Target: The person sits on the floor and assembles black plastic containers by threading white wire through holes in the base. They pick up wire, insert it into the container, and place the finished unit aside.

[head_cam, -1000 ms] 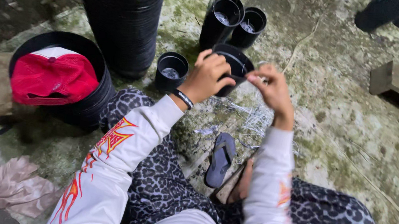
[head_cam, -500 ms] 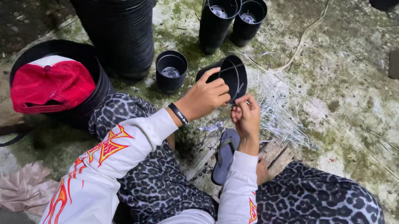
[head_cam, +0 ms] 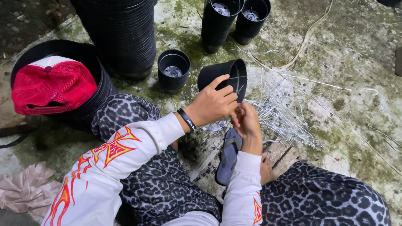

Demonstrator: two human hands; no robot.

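Note:
My left hand (head_cam: pixel 212 104) grips a small black plastic pot (head_cam: pixel 224 76), tipped on its side with the mouth facing right. A thin wire crosses the pot's mouth. My right hand (head_cam: pixel 247 123) sits just below and right of the pot, fingers pinched close together, seemingly on a thin wire that I cannot make out clearly. A loose pile of thin pale wire pieces (head_cam: pixel 281 111) lies on the ground to the right of both hands.
An upright single pot (head_cam: pixel 173 69) stands left of the held one. Two stacks of pots (head_cam: pixel 221 15) stand behind. A tall stack of black pots (head_cam: pixel 116 14) rises at the left. A red cap (head_cam: pixel 52 85) rests in a black tub. A sandal (head_cam: pixel 229 156) lies below my hands.
My right hand has dropped from the pot's rim to below it. The pot has tilted further onto its side, mouth now turned right. The view has shifted slightly.

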